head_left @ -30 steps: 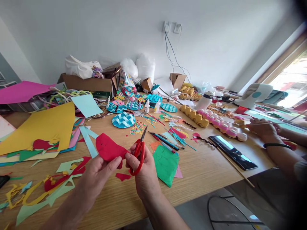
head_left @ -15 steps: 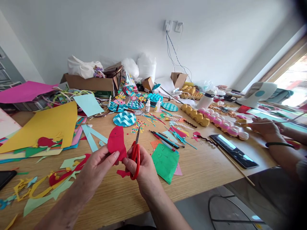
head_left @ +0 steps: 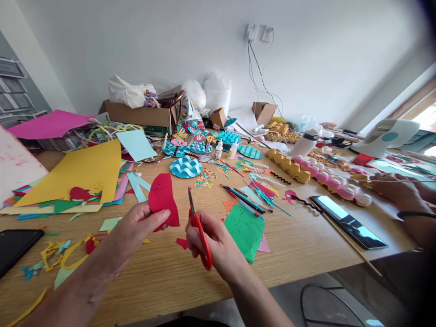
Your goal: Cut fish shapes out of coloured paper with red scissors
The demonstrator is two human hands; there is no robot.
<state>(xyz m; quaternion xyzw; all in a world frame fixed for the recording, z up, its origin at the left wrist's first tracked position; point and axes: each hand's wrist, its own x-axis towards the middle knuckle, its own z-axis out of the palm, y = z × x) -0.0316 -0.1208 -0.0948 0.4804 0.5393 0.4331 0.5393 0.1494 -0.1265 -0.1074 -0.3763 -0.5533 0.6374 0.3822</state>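
Note:
Between the thumb and fingers of my left hand (head_left: 143, 222) is a red paper cutout (head_left: 162, 197), rounded at the top with drawn lines on it. My right hand (head_left: 211, 240) grips red-handled scissors (head_left: 203, 243) by the loops. Their blades point up, look closed together, and stand apart from the paper. A small red paper scrap (head_left: 181, 244) lies on the table between my hands. Right of the scissors rests a green paper piece (head_left: 244, 231) with pencil outlines. My left forearm hides some yellow and green offcuts (head_left: 73, 255).
Pens (head_left: 243, 200) lie behind the green paper. Blue wavy discs (head_left: 185, 167) and glue bottles (head_left: 218, 149) stand further back. Yellow paper (head_left: 78, 170) covers the left, near a black phone (head_left: 18, 245). At right are a tablet (head_left: 347, 221) and another person's hands (head_left: 391, 188).
My hands have moved apart. The scissors have shifted away from the red paper, down and right. The red paper has turned slightly in my left hand. The view has swung a little left.

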